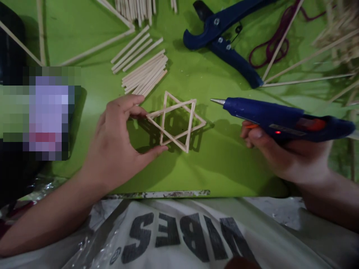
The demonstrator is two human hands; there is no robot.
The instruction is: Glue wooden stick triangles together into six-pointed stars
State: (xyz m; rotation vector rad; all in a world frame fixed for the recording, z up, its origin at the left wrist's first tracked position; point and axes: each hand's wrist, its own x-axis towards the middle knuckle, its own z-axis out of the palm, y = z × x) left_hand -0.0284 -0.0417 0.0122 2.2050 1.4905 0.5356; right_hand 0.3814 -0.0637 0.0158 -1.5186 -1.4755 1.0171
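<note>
L grip [112,130] on stick star [191,123] @ L side, R grip [288,157] round glue gun [260,112]

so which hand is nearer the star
Left. The left hand holds the star by its left side; the right hand is off to its right, holding the glue gun.

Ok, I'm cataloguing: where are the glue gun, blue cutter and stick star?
Glue gun [280,115], head view: blue body.
Blue cutter [233,53], head view: lower handle.
Stick star [191,122], head view: right-side stick.
</note>
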